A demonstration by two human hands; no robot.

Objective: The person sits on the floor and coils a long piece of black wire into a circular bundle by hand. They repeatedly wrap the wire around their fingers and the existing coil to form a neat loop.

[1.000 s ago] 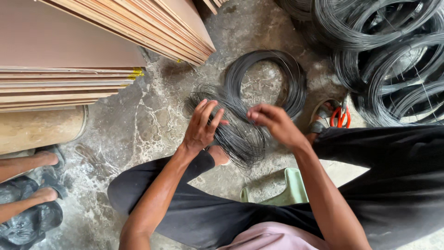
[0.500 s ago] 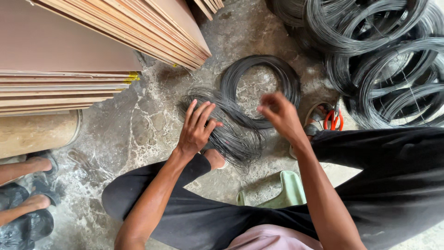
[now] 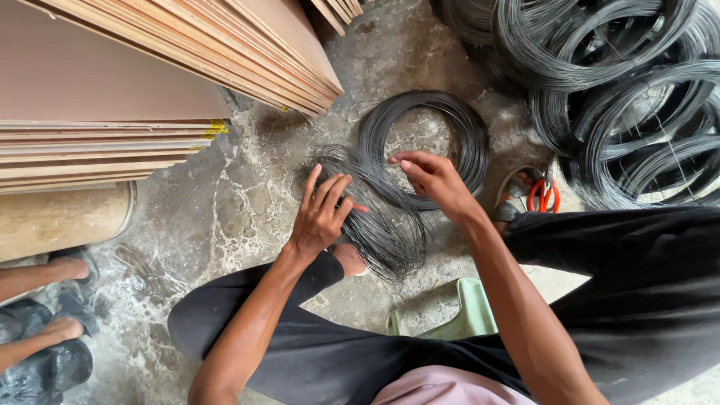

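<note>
A thin black wire coil [image 3: 465, 127] lies on the concrete floor, twisted into a figure-eight with a bunched lower loop [image 3: 382, 229]. My left hand [image 3: 322, 214] rests flat on the bunched loop, fingers spread. Over the crossing of the two loops, my right hand [image 3: 431, 180] has its fingertips pinched on strands of wire. My legs in black trousers sit on both sides of the coil.
Large coils of black wire [image 3: 622, 97] are piled at the upper right. Stacked plywood sheets [image 3: 112, 90] fill the upper left. An orange-handled tool [image 3: 541, 195] lies by my right foot. A green stool [image 3: 469, 315] is under me. Another person's feet in sandals [image 3: 52, 300] are at the left.
My right hand has moved up and left from the bunched loop to the crossing of the coil. My left hand has stayed on the bunch.
</note>
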